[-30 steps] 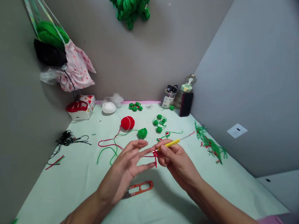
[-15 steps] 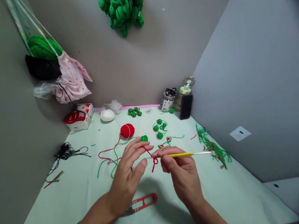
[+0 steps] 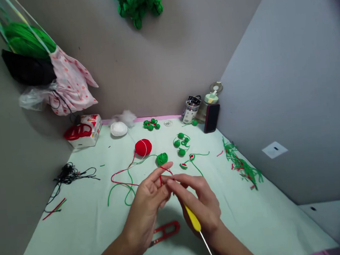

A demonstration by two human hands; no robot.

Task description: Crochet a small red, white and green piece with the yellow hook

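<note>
My right hand (image 3: 197, 200) is closed around a crochet hook (image 3: 193, 218) with a yellow grip; its metal end points down toward me. Red yarn (image 3: 166, 169) runs over the raised index finger of my left hand (image 3: 148, 202), whose other fingers are curled and pinch the yarn near the hook's tip. The fingertips of both hands meet there and hide the small red loop. Behind them lie a red yarn ball (image 3: 143, 147) and a small green yarn ball (image 3: 162, 159). Red-handled thread snips (image 3: 166, 232) lie on the table below my hands.
Green crocheted pieces (image 3: 181, 143) lie at mid-table, with green and red yarn scraps (image 3: 242, 165) at right. A black thread tangle (image 3: 69, 174) sits at left. Along the back stand a white box (image 3: 89, 134), a can of tools (image 3: 190, 112) and a phone (image 3: 212, 118).
The crochet hook has swung from level to pointing down toward me. My hands have come together, and the left fingers have curled in, leaving the index finger raised under the red yarn.
</note>
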